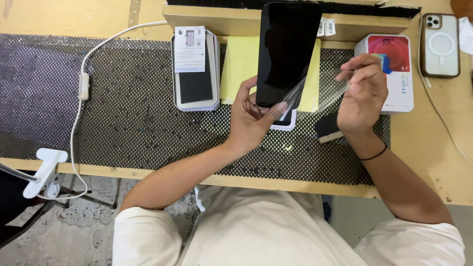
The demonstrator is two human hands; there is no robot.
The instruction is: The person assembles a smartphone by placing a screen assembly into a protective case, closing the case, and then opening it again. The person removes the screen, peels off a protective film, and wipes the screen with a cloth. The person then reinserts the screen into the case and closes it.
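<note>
Far to the left of the fingers, a white clamp (45, 170) grips the table edge (148, 172) and a white cable (81, 98) runs up across the black perforated mat (123, 123). Nearer the fingers, a stack of slim tin cases (195, 71) lies shut, a printed card on its lid; what is inside cannot be seen. The left hand (251, 118) has its fingers clamped around the lower end of a black phone screen (286, 54), held tilted above a yellow sheet (239, 69). From the screen's lower corner a clear film (315, 93) stretches right to the right hand (362, 93), whose fingertips pinch together on its far end. The film looks partly lifted, one end seemingly at the glass, so the peel is judged unfinished. Below those fingers lies a small dark block (327, 127); behind them sits a closed white and red box (396, 69), and further right a cased phone (440, 44) lies face down.
</note>
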